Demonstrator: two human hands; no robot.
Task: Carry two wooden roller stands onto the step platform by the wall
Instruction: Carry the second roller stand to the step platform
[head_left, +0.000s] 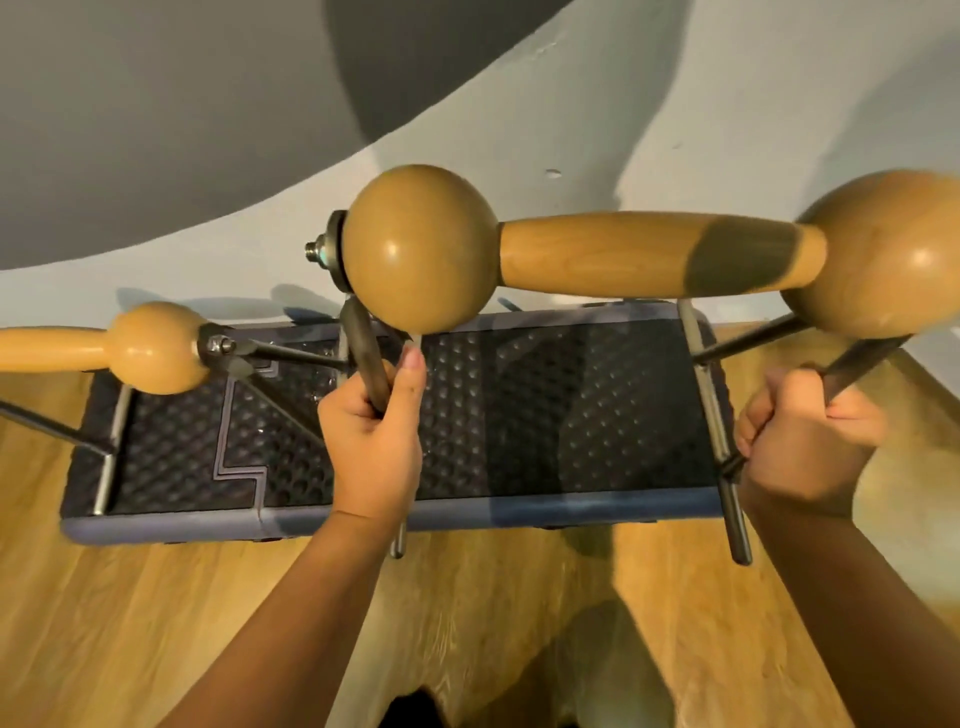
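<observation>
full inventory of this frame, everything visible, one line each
wooden roller stand: 1, tan wood roller on dark metal legs, centre-right, held over the platform
second wooden roller stand: 1, same make, at the platform's left end, partly out of frame
step platform: 1, black studded top, blue-grey rim, against the wall
wall: 1, pale with grey shadows, top
floor: 1, light wood, bottom
left hand: 1, gripping a metal leg
right hand: 1, gripping a metal leg
</observation>
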